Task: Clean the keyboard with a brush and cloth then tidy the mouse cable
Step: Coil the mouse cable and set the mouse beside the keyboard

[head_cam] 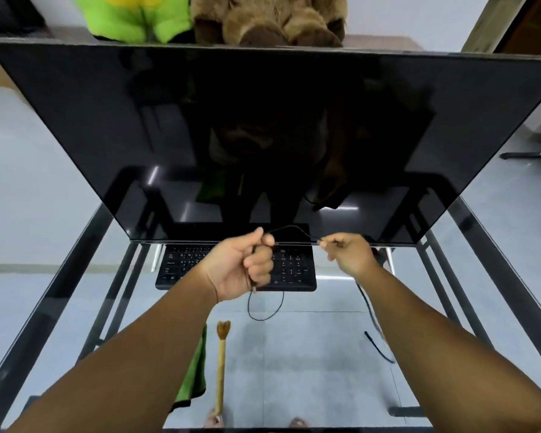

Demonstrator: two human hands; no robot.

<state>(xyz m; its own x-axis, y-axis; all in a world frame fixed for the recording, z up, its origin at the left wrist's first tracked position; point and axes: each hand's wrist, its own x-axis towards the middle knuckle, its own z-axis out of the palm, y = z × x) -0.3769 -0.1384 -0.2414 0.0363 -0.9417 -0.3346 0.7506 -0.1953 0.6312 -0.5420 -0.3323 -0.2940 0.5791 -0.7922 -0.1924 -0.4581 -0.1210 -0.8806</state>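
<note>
Both hands are up over the keyboard (236, 266) at the foot of the monitor (263, 135). The left hand (242, 267) is fisted around a bundle of the mouse cable (289, 228), a loop dangling below it. The right hand (349, 253) pinches the cable's other stretch, so it arcs between them. On the glass table (310, 354), the brush (221, 357) lies beside the green cloth (196, 373).
</note>
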